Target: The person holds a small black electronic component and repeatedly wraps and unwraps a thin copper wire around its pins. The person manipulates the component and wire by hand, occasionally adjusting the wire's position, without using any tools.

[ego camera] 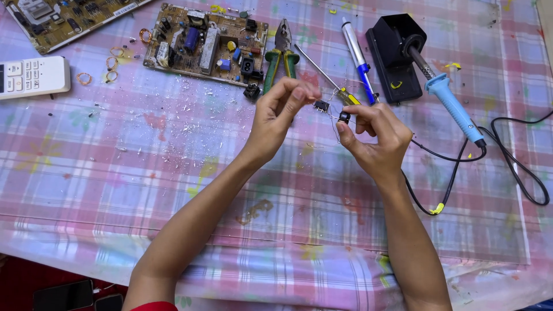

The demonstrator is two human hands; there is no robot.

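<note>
My left hand (pixel 278 117) and my right hand (pixel 372 138) are raised together over the checked tablecloth (pixel 144 173). A small black electronic part (pixel 344 117) is pinched between my right thumb and fingers. A second small dark part (pixel 321 106) with thin wire leads sits at my left fingertips, and fine wire runs between the two parts. A screwdriver (pixel 325 80) with a yellow handle lies on the cloth just behind my hands.
A brown circuit board (pixel 204 43) lies at the back, with green-handled pliers (pixel 281 55) beside it. A blue soldering iron (pixel 452 103) rests in a black stand (pixel 394 55), its black cable (pixel 507 161) looping right. A white remote (pixel 31 76) and a second board (pixel 57 17) lie far left.
</note>
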